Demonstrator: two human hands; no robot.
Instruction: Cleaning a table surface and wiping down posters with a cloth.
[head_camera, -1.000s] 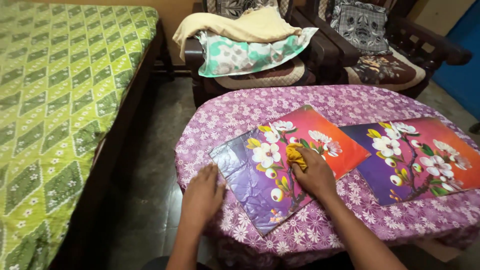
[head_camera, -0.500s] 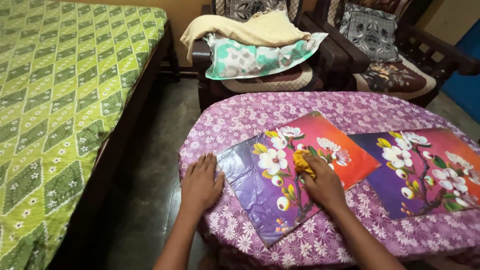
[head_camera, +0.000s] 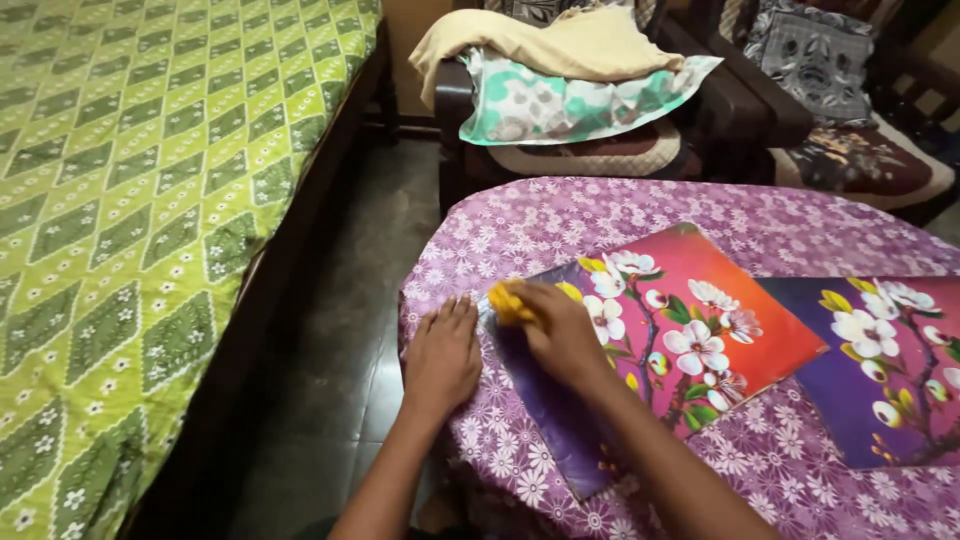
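Our right hand (head_camera: 562, 335) has slid the yellow cloth (head_camera: 508, 302) — gripped tight — to the placemat (head_camera: 690, 330)'s left corner; left hand (head_camera: 441, 358) lies flat, open, on the bench (head_camera: 560, 215).

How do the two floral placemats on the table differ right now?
The near placemat lies fully in view, turned at an angle, under the right hand with its yellow cloth. The far placemat is cut off by the frame edge and untouched. Both show white blossoms on purple-to-red and lie on the purple tablecloth.

second mat (head_camera: 890, 370) cut off, cloth (head_camera: 508, 301) half hidden
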